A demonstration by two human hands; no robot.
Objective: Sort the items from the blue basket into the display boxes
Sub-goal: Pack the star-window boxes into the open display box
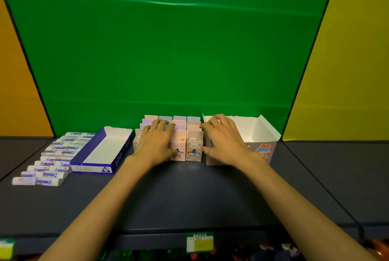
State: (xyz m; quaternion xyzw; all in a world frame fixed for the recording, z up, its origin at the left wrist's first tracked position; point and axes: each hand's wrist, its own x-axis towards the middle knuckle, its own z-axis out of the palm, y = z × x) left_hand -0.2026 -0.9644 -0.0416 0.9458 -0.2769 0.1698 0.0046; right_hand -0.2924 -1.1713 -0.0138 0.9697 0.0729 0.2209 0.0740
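Both hands steady a block of small cartons between two display boxes that have nothing visible inside.

Nearest, a price tag (199,243) hangs on the shelf edge below the dark tabletop (189,197). Further in, the left hand (154,145) lies with its fingers spread on the upright pink cartons (180,145), and the right hand (223,143), fingers loosely curled, touches the block's right side in front of the grey box (263,130); neither plainly grips anything. The blue box (101,151) stands just left of the cartons, with rows of white tubes (50,159) on the tabletop beyond it. No blue basket is in view. Judging by this, the goods are grouped by kind but not yet boxed, so most of the filling remains.
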